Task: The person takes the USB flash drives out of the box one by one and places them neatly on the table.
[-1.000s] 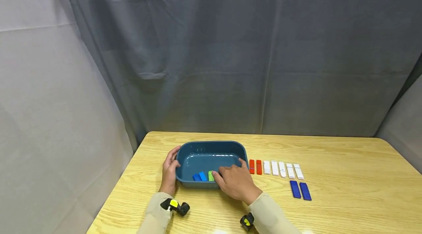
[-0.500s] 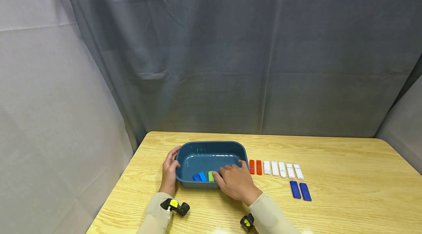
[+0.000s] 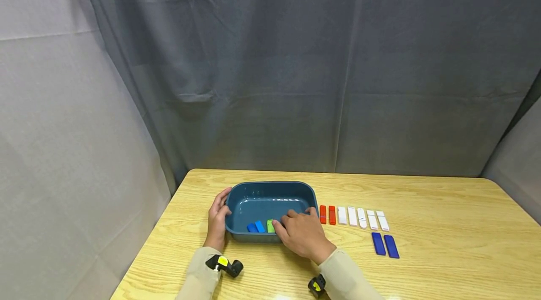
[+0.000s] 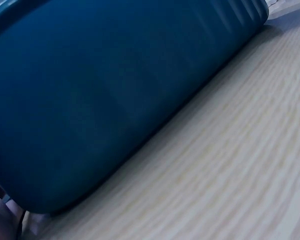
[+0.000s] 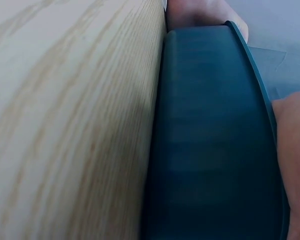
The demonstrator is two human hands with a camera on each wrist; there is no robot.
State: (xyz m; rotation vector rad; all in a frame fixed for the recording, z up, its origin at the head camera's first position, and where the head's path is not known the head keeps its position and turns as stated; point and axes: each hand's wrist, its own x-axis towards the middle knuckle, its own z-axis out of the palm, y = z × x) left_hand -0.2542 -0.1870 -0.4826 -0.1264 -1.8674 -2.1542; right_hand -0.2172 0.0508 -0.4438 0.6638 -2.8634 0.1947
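A dark teal basin (image 3: 270, 190) stands on the wooden table. My left hand (image 3: 217, 225) grips its left end, thumb at the rim and fingers along the outer wall. My right hand (image 3: 304, 235) reaches over the front right rim, its fingers down inside. What those fingertips touch is hidden behind the hand. Beside the right thumb lies a green piece (image 3: 270, 226), partly covered. Two blue pieces (image 3: 259, 226), which look like USB sticks, lie left of it along the front wall. The right wrist view shows the basin's outer wall (image 5: 210, 140) and the right hand at its rim.
Right of the basin, two red USB sticks (image 3: 332, 215) and several white ones (image 3: 352, 215) lie in a row. Two dark blue ones (image 3: 391, 246) lie nearer the front. A grey curtain (image 3: 270, 79) hangs behind the table (image 3: 444, 225).
The right hand's fingers have shifted slightly inside the basin. The left hand, the basin and the loose sticks stay where they were.
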